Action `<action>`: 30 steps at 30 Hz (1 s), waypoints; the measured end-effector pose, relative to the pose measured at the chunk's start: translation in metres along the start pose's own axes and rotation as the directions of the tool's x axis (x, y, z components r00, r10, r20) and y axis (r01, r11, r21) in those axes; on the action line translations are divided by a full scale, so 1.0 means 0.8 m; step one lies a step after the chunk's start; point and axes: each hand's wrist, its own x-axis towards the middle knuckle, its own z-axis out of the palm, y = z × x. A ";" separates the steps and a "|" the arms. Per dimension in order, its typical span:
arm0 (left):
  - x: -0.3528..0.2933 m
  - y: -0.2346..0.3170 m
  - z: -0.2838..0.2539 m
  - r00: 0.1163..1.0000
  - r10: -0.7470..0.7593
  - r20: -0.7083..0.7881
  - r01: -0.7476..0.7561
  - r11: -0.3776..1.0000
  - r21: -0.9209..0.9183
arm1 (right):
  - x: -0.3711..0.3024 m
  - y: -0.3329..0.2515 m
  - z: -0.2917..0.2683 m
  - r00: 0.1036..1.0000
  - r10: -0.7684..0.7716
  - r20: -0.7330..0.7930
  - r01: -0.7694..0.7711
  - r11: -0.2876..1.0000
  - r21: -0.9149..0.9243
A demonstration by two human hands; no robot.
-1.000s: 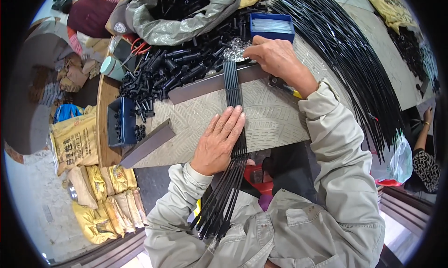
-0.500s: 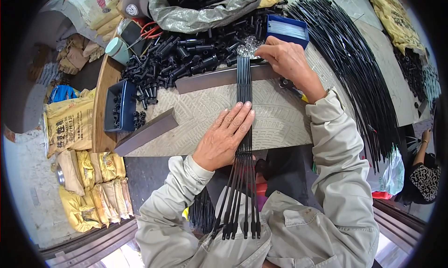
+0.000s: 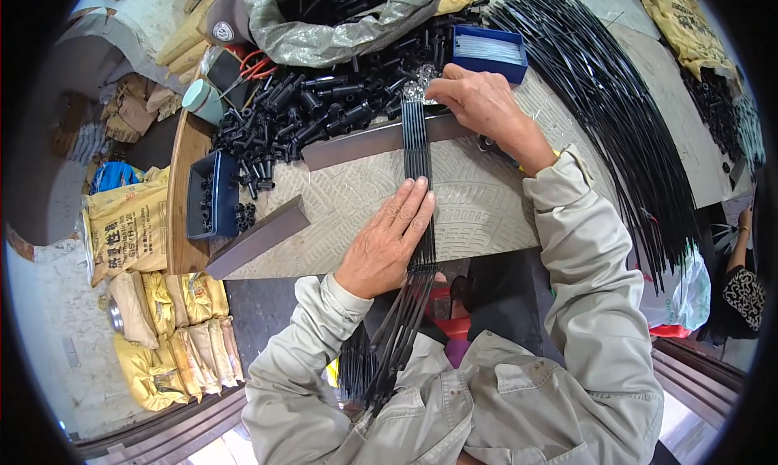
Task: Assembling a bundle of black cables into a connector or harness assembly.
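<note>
A row of thin black rods [image 3: 416, 137] lies side by side on the table. Its far ends rest across a long metal bar [image 3: 348, 143], and its near ends hang past the table's front edge towards my lap. My left hand [image 3: 386, 242] is flat on the row, fingers stretched out. At the far ends is my right hand [image 3: 486, 107], thumb and forefinger brought together; whatever they pinch is too small or hidden to make out. A heap of tiny shiny silvery pieces [image 3: 421, 78] lies just beyond the rod tips, beside those fingers.
Loose black tubular parts [image 3: 284, 113] cover the back left, below an open grey sack [image 3: 348, 44]. A blue box [image 3: 490, 66] of thin pale sticks stands behind my right hand. Long black rods [image 3: 600, 117] spread along the right. Red-handled scissors [image 3: 258, 66] lie back left.
The hanging near ends of the rods have swung left and bunched together. My right hand stays at the far tips, while my left hand keeps its place on the row.
</note>
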 end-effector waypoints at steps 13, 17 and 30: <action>0.000 0.001 0.005 0.999 0.035 0.003 -0.035 0.995 0.097 | 0.001 -0.004 0.002 0.995 0.076 0.067 -0.080 0.995 0.057; 0.000 0.002 0.001 1.000 0.020 0.020 -0.022 0.996 0.090 | 0.003 -0.008 -0.003 0.998 0.033 0.059 -0.036 0.998 0.043; 0.001 0.004 -0.001 0.996 -0.072 0.058 0.069 0.997 0.045 | -0.007 0.009 -0.012 0.994 0.066 0.087 -0.060 0.996 -0.068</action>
